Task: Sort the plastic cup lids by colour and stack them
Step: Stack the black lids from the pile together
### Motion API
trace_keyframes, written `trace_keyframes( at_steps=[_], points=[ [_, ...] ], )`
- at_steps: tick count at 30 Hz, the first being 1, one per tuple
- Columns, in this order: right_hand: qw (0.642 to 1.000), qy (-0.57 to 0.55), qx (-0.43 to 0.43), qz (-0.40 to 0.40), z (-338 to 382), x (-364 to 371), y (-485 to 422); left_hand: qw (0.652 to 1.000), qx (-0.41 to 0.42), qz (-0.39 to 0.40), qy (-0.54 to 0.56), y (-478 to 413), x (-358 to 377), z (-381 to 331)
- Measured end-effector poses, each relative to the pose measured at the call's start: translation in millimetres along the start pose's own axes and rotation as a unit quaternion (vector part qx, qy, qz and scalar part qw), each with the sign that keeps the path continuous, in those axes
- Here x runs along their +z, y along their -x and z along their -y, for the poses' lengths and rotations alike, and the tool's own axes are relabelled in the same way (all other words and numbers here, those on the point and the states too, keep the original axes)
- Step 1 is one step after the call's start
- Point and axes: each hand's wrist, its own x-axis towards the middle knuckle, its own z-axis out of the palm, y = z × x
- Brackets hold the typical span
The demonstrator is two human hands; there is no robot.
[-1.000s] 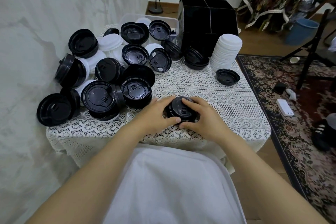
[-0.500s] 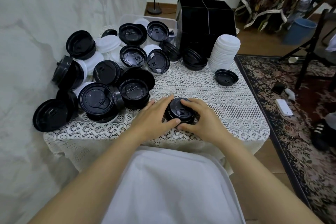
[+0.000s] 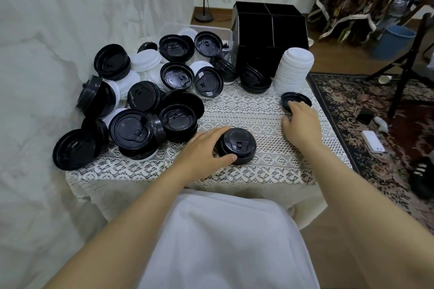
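The left hand (image 3: pixel 206 150) grips the short stack of black lids (image 3: pixel 238 144) at the front middle of the worktop (image 3: pixel 246 110). Its thumb curls round the near side and its fingers (image 3: pixel 217 132) wrap the far left side. The top lid's sip flap faces up. The right hand (image 3: pixel 301 124) lies well to the right, its fingers loosely spread and only slightly bent. Their tips rest on the near rim of a single black lid (image 3: pixel 297 98), which lies flat near the worktop's right edge. Whether they have any hold on it cannot be told.

Raised lettering circles several black lids, including the top of the held stack, but it is too small to read.

Just behind the single lid stands a tall stack of white lids (image 3: pixel 294 65), leaning slightly, beside a black divided box (image 3: pixel 270 37). A jumbled pile of black and white lids (image 3: pixel 141 101) fills the left half of the worktop up to the wall, and some overhang the left edge. A clear plastic tub (image 3: pixel 173 28) sits behind the pile. Bare lace cloth lies open between the two hands and from the held stack back to the box. The held stack sits close to the front edge.
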Motion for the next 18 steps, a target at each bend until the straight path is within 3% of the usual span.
trace_keyframes(
  at_steps=[5, 8, 10, 13, 16, 18],
  points=[
    [0.999, -0.015, 0.004, -0.052, 3.3, -5.7, 1.6, 1.0, -0.005, -0.001, 0.004, 1.4, -1.5, -1.7],
    [0.983, -0.158, 0.066, -0.063, 15.3, -14.7, 14.7, 1.0, -0.006, -0.004, 0.008, 1.6, -2.2, -1.5],
    [0.941, -0.304, 0.123, -0.08, 21.6, -22.6, 25.0, 1.0, -0.002, -0.008, 0.007, 0.3, -1.8, -0.1],
    [0.874, -0.437, 0.187, -0.097, 24.9, -28.2, 41.8, 1.0, -0.006, -0.006, 0.005, -0.4, -1.4, 0.4],
    [0.763, -0.582, 0.281, 0.001, 22.9, -30.4, 56.4, 1.0, -0.006, -0.01, 0.005, 1.0, -1.1, -0.4],
    [0.739, -0.597, 0.308, 0.051, 21.2, -31.5, 64.2, 1.0, -0.004, -0.01, 0.003, 1.7, -1.3, -1.7]
  ],
)
